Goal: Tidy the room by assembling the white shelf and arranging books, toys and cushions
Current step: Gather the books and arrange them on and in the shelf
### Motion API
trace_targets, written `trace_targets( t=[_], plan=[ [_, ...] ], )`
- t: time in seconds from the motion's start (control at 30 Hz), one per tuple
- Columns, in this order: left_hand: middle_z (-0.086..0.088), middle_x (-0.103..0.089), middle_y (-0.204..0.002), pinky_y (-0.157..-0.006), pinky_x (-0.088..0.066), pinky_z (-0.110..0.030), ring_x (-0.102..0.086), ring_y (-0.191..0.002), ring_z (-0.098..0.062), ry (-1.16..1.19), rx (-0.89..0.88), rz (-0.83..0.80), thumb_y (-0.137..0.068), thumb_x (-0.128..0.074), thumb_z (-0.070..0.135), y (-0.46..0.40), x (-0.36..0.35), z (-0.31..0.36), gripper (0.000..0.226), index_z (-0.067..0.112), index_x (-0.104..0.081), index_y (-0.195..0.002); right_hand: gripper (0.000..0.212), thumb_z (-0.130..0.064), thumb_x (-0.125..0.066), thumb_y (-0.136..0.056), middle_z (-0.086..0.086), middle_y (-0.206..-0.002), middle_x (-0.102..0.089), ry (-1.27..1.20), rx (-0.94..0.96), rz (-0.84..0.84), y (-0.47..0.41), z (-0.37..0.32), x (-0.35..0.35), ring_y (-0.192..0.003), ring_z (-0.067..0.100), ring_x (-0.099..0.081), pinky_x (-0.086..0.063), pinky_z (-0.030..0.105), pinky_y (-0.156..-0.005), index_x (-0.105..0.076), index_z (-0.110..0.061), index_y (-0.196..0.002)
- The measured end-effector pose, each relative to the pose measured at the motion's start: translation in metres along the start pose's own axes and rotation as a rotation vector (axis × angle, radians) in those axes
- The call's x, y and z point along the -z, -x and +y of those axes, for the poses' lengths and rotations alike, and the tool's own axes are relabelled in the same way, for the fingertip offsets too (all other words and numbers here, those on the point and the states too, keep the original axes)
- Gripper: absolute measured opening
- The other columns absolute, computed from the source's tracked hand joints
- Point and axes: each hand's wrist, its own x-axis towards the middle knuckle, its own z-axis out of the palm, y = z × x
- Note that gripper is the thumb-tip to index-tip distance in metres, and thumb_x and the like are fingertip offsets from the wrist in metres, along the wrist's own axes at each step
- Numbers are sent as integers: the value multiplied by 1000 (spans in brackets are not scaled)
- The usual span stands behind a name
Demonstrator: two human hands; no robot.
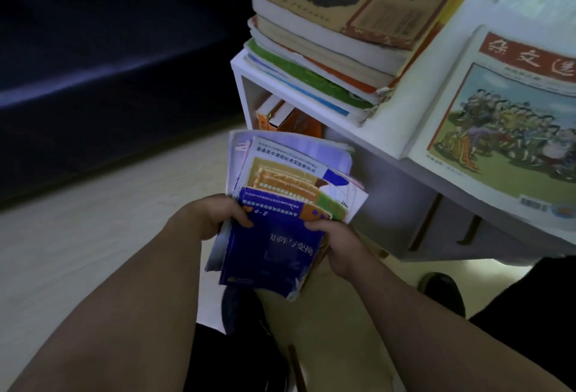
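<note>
Gripping a fanned bundle of books from both sides: left hand and right hand curl fingers round its edges, thumbs on the blue cover, white shelf just beyond the fingertips.

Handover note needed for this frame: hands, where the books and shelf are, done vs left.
Hands: left hand and right hand both grip one fanned bundle of books, blue book on top, held above the floor in front of the white shelf.
Shelf: standing, with a stack of books and an illustrated magazine lying flat on its top. A few orange books stand in the open compartment below.
Done: shelf looks assembled and is partly filled.
Left: place the held bundle, probably in that compartment. No toys or cushions in view.
</note>
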Motion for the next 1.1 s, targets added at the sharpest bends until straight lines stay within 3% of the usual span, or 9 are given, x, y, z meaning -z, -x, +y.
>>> trace_targets(
  t=[0.13,0.3,0.43,0.5,0.57,0.7,0.83,1.0,1.1],
  plan=[
    [-15,-69,-116,-98,-48,-51,-63,-112,-35,110,-129,-2,-67,-67,-10,26,3,-8,56,5,-61,-121,31,-6,-75,-77,6,-98,-74,98,89,4,28,-15,-11,-87,23,-72,-57,35,-70,-65,-16,-104],
    [-12,-70,-116,-90,-51,-44,-65,-110,-32,137,-204,-57,-60,-68,-3,81,-1,-2,58,8,-63,-117,37,-16,-79,-76,1,-99,-73,244,261,-30,80,-38,-28,-89,17,-71,-59,41,-79,-63,-20,-108],
    [-14,-70,-115,-92,-50,-45,-63,-112,-34,184,-253,-84,-55,-74,-4,117,-9,2,58,8,-67,-112,43,-8,-78,-76,-5,-97,-73,274,469,-85,115,-57,-35,-87,9,-71,-57,24,-65,-60,-15,-114],
    [-15,-71,-113,-84,-55,-42,-67,-106,-32,199,-323,-89,-40,-90,5,137,-18,6,66,10,-72,-103,43,-3,-76,-75,-5,-95,-74,276,539,-114,136,-71,-35,-88,11,-71,-56,24,-66,-60,-15,-112],
    [-15,-72,-109,-75,-59,-38,-70,-99,-29,212,-426,-92,-32,-94,12,159,-30,16,69,12,-75,-98,38,-1,-74,-76,-3,-92,-74,284,595,-138,158,-94,-32,-86,12,-72,-57,25,-65,-60,-16,-108],
    [-14,-69,-116,-84,-58,-43,-67,-106,-30,194,-616,-80,-62,-75,0,200,-71,53,58,11,-62,-117,28,0,-70,-79,0,-89,-75,272,704,-147,194,-145,-11,-84,18,-73,-60,32,-68,-64,-18,-100],
    [-10,-72,-109,-84,-58,-48,-70,-99,-26,182,-840,24,-68,-81,3,235,-133,114,59,9,-60,-122,26,-4,-68,-81,6,-96,-73,206,904,-89,231,-206,19,-93,27,-71,-58,39,-75,-63,-15,-104],
    [-5,-75,-97,-77,-60,-39,-73,-90,-21,148,-1188,191,-72,-81,7,253,-193,192,42,5,-65,-111,41,-9,-70,-83,8,-106,-70,79,1232,25,272,-272,53,-101,29,-68,-56,43,-81,-52,-6,-120],
    [0,-76,-89,-73,-59,-31,-73,-88,-19,122,-1349,182,-76,-78,3,253,-209,222,29,4,-66,-102,52,-16,-75,-79,16,-113,-66,61,1364,53,285,-296,67,-105,32,-66,-55,48,-85,-48,-1,-121]
  ],
)
